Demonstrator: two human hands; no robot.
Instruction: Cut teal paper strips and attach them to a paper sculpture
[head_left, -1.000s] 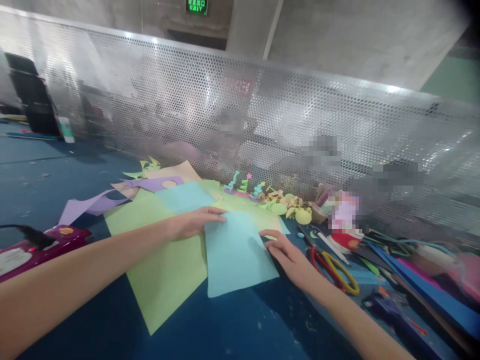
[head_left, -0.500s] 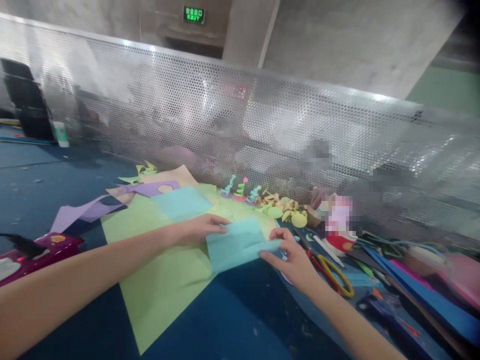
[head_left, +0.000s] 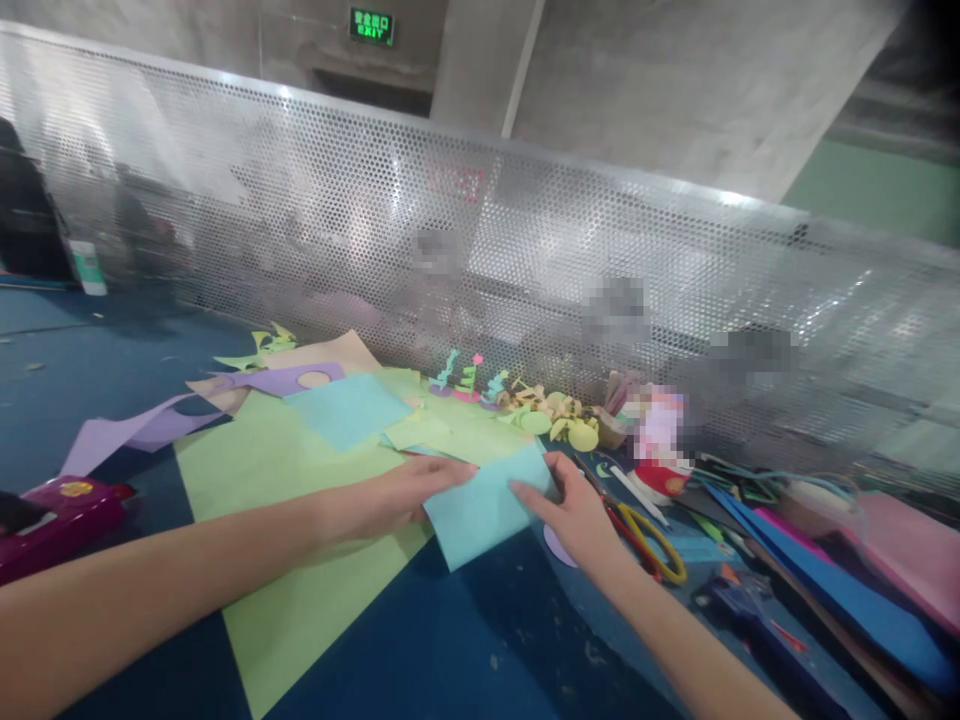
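A light blue sheet of paper [head_left: 487,510] is held between my two hands above the table, tilted toward me. My left hand [head_left: 431,485] grips its upper left edge, thumb on top. At its right edge my right hand [head_left: 562,500] pinches the paper, thumb in front and fingers behind. Beneath my left forearm lies a large pale green sheet [head_left: 300,620]. Another light blue sheet [head_left: 349,410] rests on it farther back. A purple paper piece [head_left: 559,547] shows partly under my right hand.
Small paper spirals [head_left: 469,380] stand before the perforated metal screen [head_left: 300,200]. Curled yellow paper scraps [head_left: 581,432] lie beside them. Scissors with yellow and red handles [head_left: 652,540], a red paper cup [head_left: 661,478] and blue strips [head_left: 825,570] are on the right. A magenta device [head_left: 67,515] sits left.
The light blue paper has tilted and turned, its lower corner now pointing down toward me. My right thumb has moved onto its face. The whole view has shifted slightly, so surroundings appear farther left.
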